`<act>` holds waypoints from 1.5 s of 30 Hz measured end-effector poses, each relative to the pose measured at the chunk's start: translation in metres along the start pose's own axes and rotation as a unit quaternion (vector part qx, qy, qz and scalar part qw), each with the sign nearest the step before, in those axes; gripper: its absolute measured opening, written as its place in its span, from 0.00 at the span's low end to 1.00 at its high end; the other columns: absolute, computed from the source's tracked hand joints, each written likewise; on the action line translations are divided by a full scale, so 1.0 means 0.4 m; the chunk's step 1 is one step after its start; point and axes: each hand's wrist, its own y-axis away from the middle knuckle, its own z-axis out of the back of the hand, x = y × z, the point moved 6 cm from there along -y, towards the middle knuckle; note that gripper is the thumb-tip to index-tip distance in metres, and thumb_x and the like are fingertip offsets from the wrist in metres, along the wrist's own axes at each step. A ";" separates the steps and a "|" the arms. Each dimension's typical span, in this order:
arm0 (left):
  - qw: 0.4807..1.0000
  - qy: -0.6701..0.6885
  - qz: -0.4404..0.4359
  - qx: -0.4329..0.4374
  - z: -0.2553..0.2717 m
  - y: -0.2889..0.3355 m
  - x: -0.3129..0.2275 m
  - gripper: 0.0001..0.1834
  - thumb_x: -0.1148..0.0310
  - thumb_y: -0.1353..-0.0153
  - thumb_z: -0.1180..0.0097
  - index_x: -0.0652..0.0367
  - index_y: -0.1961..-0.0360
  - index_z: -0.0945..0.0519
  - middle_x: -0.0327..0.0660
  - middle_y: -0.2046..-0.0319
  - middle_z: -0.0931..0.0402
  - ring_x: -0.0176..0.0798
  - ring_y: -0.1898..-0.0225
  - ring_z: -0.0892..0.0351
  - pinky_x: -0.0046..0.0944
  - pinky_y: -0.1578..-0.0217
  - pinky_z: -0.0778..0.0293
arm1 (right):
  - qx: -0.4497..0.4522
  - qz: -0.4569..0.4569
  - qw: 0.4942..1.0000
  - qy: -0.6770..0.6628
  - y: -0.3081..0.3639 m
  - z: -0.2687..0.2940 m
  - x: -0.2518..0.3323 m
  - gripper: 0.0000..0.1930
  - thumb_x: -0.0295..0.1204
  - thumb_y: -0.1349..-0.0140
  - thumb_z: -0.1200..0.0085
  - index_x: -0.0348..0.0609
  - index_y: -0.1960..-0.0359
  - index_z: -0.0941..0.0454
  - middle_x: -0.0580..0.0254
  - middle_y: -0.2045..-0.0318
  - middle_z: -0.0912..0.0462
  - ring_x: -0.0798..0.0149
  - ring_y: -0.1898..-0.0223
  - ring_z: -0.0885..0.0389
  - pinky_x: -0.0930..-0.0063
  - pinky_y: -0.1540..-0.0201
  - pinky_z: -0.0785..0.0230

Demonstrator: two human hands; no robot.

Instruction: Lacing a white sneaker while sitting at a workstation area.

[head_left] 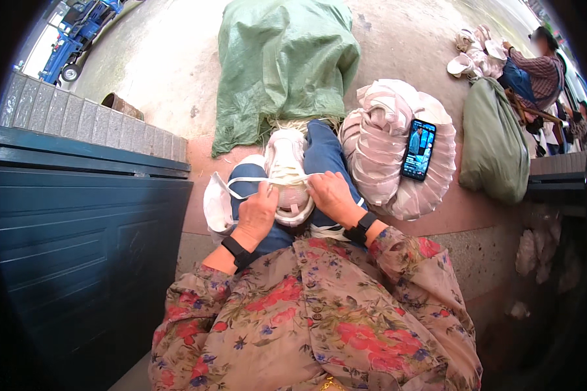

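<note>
From where I stand, the big green woven sack (287, 58) lies just past the seated person's knees, pale strands (300, 124) showing at its near edge — what else it holds is hidden. An olive sack (492, 143) bulges to the right, contents unseen. The pale pink sneaker (285, 153) sits between the thighs, toe end toward the person. The left hand (257, 212) and right hand (334, 197) each pinch the white lace (246, 179) across it, thumb against forefinger. A coiled stack of shoe uppers (378, 130) carries a smartphone (419, 150) near its right edge. Around them: concrete floor (163, 58), blue door (91, 228) at left, and a co-worker (535, 75) at upper right.
</note>
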 end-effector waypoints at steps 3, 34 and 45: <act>0.993 -0.086 -0.078 0.037 -0.010 -0.006 -0.028 0.03 0.75 0.55 0.49 0.60 0.75 0.27 0.43 0.72 0.32 0.40 0.78 0.23 0.35 0.81 0.27 | 0.005 0.040 0.999 0.013 -0.005 0.001 0.028 0.10 0.28 0.50 0.50 0.44 0.65 0.31 0.60 0.76 0.25 0.58 0.66 0.27 0.64 0.65 0.38; 0.769 0.576 0.273 0.048 0.005 -0.186 0.106 0.11 0.70 0.43 0.48 0.66 0.63 0.24 0.38 0.76 0.25 0.27 0.80 0.27 0.25 0.80 0.31 | -0.004 -0.149 0.923 -0.354 -0.229 0.067 -0.011 0.12 0.33 0.44 0.55 0.36 0.73 0.25 0.46 0.81 0.25 0.54 0.75 0.22 0.64 0.72 0.33; 0.851 0.117 0.504 0.086 -0.294 0.344 0.724 0.26 0.64 0.54 0.41 0.68 0.54 0.30 0.59 0.58 0.28 0.61 0.53 0.31 0.49 0.53 0.35 | 0.075 0.008 0.993 -0.093 0.132 0.125 -0.026 0.04 0.30 0.53 0.43 0.48 0.75 0.21 0.65 0.78 0.24 0.62 0.71 0.27 0.69 0.67 0.36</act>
